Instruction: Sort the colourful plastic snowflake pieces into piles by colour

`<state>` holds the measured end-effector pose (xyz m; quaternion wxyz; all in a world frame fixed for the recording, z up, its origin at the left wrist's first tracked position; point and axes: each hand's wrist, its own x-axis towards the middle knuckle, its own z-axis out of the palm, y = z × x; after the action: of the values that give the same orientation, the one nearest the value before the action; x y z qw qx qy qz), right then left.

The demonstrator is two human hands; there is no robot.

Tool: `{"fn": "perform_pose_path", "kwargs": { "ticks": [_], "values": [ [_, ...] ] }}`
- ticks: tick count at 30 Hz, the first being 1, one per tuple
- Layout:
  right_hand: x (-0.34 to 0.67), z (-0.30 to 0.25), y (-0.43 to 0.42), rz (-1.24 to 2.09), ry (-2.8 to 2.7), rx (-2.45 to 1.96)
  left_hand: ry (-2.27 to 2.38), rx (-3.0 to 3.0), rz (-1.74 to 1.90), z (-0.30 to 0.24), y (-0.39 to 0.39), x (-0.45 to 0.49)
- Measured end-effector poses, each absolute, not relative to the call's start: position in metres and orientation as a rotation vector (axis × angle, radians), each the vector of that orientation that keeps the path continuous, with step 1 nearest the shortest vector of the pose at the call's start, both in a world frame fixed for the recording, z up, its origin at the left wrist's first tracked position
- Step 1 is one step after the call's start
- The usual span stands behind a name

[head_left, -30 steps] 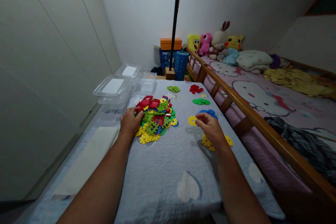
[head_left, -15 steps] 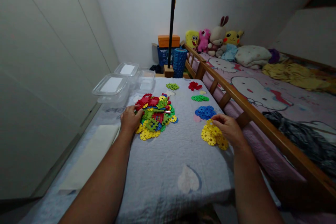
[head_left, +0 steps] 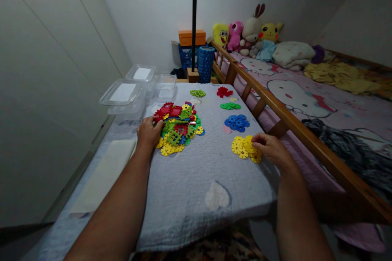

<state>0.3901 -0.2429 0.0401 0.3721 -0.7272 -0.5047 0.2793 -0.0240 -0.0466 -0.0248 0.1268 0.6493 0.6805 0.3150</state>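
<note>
Yellow disc pile flat, long axis crosswise; right fingers at edge.

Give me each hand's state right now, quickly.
Left hand: at the edge of the mixed pile; grip cannot be told.
Right hand: at the yellow discs; whether it holds one cannot be told.
</note>
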Motion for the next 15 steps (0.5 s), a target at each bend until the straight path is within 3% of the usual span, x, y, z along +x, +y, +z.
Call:
{"fn": "perform_pose_path", "kwargs": {
  "ticks": [15],
  "values": [
    [0.36,0.04,-0.221,0.429,-1.497,-1.896,1.993,1.878,0.906,-0.023,-0.047,-0.023]
  ]
}}
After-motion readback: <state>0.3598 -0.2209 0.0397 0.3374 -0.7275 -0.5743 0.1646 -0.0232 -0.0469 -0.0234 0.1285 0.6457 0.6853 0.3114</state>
